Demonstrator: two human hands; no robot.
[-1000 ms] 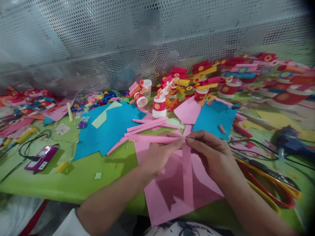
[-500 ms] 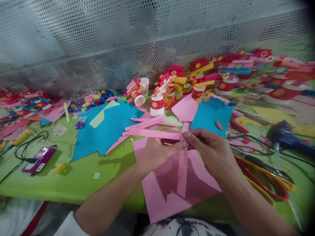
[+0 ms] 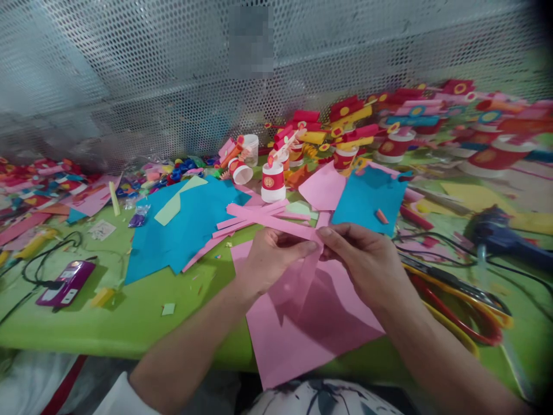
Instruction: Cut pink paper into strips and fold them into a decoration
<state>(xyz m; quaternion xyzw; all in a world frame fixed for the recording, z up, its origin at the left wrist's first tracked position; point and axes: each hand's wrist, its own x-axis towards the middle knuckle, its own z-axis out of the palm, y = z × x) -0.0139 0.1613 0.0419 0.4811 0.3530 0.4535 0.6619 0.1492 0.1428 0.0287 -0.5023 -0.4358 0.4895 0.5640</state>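
Between my hands is a pair of pink paper strips [image 3: 276, 221] that cross each other. My left hand [image 3: 274, 256] pinches them near the crossing, thumb on top. My right hand [image 3: 356, 251] grips the same spot from the other side, its thumb and forefinger pressed together at the crossing. One strip points up and left; the other hangs down, blurred. Below lies a sheet of pink paper [image 3: 319, 340] at the table's front edge. More folded pink strips [image 3: 250, 218] lie just beyond my left hand, partly on blue paper [image 3: 185, 225].
Scissors [image 3: 470, 305] with red and yellow handles lie right of my right forearm, near a dark blue glue gun [image 3: 505, 239] and its cord. A purple device [image 3: 67, 283] with a cable sits left. Red-and-white cup crafts [image 3: 273, 183] stand along the back, before a perforated metal panel [image 3: 173, 75].
The strip reaching left has swung so its far end points higher. The hanging strip has tilted, its lower end moving left. Both hands stay close together at the crossing.
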